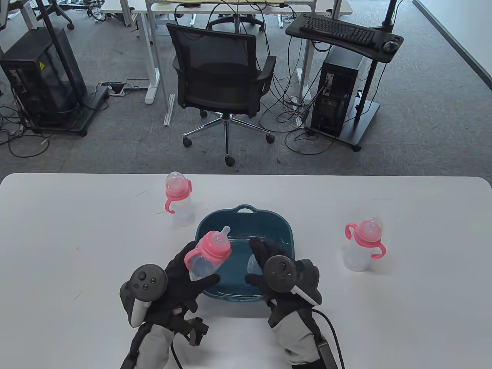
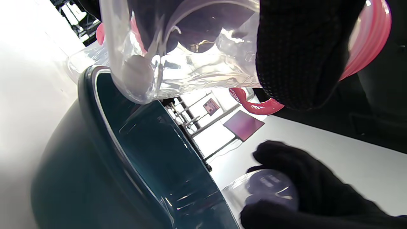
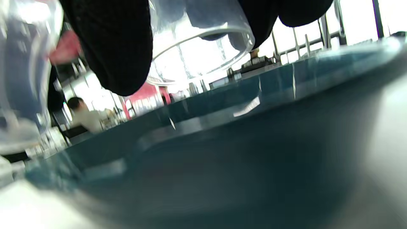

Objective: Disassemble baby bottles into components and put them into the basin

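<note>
Table view: clear bottle (image 1: 207, 257), pink collar, teat exposed, tilted.

a black mesh office chair (image 1: 221, 73) stands on grey carpet beyond the white bench (image 1: 77, 230); a keyboard (image 1: 337, 31) and mouse (image 1: 391, 46) sit on a stand above a computer tower (image 1: 338, 96).

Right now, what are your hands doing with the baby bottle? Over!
Left hand grips pink-collared bottle over basin. Right hand holds clear cap above basin. Nothing blocking. Two bottles untouched.
</note>
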Demonstrator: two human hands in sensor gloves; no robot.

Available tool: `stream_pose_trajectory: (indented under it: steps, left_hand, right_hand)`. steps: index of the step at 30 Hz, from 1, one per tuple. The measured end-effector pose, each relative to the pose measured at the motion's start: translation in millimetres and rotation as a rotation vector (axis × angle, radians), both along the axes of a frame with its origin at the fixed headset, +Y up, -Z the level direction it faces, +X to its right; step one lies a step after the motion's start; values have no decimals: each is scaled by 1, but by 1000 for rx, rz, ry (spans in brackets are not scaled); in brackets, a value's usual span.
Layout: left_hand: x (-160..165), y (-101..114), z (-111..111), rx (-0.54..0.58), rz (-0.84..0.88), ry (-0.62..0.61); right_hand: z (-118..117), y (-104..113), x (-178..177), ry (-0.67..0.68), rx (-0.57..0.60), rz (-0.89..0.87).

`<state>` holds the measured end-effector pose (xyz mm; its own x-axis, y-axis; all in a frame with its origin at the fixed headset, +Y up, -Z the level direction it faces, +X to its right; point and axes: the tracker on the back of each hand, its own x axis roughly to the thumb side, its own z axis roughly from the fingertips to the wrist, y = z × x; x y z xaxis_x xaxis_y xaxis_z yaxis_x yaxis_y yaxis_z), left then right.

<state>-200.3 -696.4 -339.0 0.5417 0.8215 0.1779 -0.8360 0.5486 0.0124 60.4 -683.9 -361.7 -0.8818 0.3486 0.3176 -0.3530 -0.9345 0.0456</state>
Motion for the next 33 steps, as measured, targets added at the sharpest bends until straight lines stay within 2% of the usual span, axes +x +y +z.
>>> stream_pose_trajectory:
  steps: [4,7,15,20,29,33]
  left_hand:
    - [0,0,0,1,1,1]
    - [0,0,0,1,4,1]
    - [3,-2,0,4,-16,-5]
    - [4,-2,0,6,-20,-7]
    - [5,-2,-1,15,-40,-2]
    - [8,-1,0,28,-92,-9]
  right_hand:
    - [-5,-17,-9,10,-61,70]
    - [-7,-24,-10,4,-60,134]
    - [-9,-22,-2,-24,-20,56]
    - [-5,-3,10,-35,34,-105]
    - [18,50,37,57,124,-640]
    - [27,63,36,125,151,-735]
